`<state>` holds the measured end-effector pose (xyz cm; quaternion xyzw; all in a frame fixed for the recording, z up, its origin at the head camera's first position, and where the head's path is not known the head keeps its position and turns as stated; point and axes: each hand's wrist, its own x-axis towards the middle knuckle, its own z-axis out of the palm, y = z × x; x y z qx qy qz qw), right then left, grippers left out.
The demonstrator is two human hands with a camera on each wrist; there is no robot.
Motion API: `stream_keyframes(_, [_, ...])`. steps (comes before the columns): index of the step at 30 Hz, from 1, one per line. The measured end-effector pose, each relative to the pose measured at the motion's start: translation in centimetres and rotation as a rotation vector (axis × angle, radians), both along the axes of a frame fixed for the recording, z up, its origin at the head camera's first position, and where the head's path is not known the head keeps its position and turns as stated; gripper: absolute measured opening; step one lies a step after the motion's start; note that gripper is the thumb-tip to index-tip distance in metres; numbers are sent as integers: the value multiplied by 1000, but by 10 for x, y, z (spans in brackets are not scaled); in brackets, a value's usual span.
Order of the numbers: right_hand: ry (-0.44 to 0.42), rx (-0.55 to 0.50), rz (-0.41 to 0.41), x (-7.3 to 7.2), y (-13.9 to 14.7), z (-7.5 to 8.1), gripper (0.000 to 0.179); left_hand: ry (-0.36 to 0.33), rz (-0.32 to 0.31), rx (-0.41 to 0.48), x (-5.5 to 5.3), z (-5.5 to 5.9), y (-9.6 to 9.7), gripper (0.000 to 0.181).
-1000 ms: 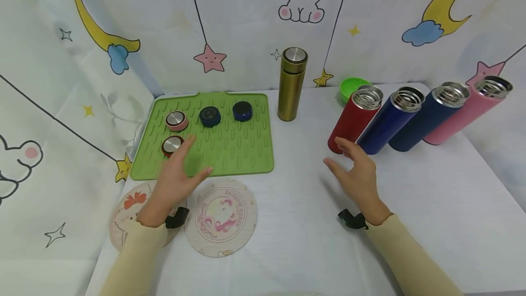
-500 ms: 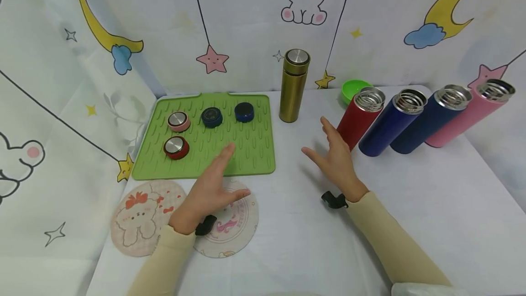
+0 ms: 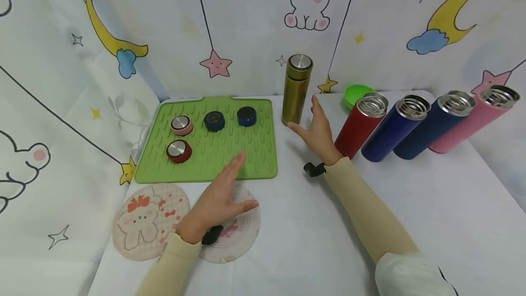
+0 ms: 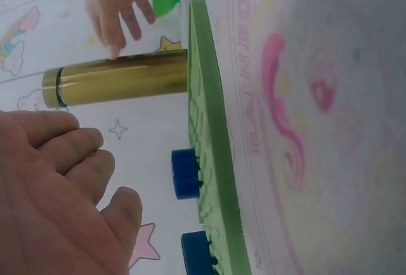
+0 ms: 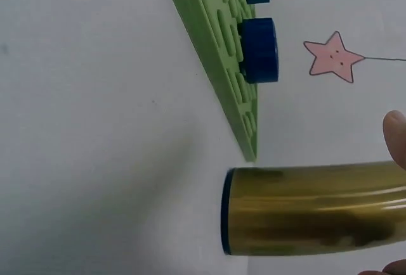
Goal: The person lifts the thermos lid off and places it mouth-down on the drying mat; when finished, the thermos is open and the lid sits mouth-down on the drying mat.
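A gold thermos (image 3: 295, 99) with its lid on stands upright at the back of the table, right of the green mat (image 3: 213, 168). My right hand (image 3: 318, 132) is just in front of it, thumb and fingers spread; in the right wrist view the thermos (image 5: 311, 208) lies between thumb and fingertips. My left hand (image 3: 219, 202) hovers over the round unicorn mat (image 3: 246, 236), fingers straight and holding nothing. On the green mat sit a pink-rimmed lid (image 3: 181, 125), a red lid (image 3: 178, 150) and two blue lids (image 3: 247, 116).
Lidless thermoses stand in a row at the right: red (image 3: 357, 127), blue (image 3: 390, 129), dark blue (image 3: 429, 127) and pink (image 3: 466, 122). A green bowl (image 3: 356, 95) is behind the red one. A round bunny mat (image 3: 139, 223) lies front left. A patterned curtain (image 3: 255, 26) closes the back.
My right hand has moved left and back, from beside the red thermos to the gold one. My left hand has moved right, from near the red lid to over the unicorn mat.
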<state>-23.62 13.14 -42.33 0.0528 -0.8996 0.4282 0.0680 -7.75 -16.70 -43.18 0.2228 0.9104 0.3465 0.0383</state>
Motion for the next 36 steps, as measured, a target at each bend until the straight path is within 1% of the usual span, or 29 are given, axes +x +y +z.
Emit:
stream_keyframes(4, [9,-27,-6,-18,-9,-1,117,1,5,-8,1,-2,0,119])
stream_keyframes(8, [26,-90,19,-33,-16,0,115,6,8,0,1,-3,0,117])
stream_keyframes(11, [36,-140,33,-41,-19,-1,108,21,-3,10,1,-4,0,116])
stream_keyframes(16, [62,-172,13,-50,-21,-5,94,34,-23,19,0,-7,2,116])
stream_keyframes(19, [69,-171,-2,-53,-22,-6,91,36,-25,25,0,-7,2,116])
stream_keyframes(23, [48,-185,-15,-53,-23,-5,90,47,-27,30,0,-7,3,116])
stream_keyframes(29, [17,-202,-21,-52,-24,-2,87,29,-26,36,0,-7,2,114])
stream_keyframes(33, [3,-195,-19,-52,-23,-3,87,17,-32,52,0,-8,2,113])
stream_keyframes(36, [-10,-184,-11,-48,-22,-4,87,9,-33,60,1,-7,2,113])
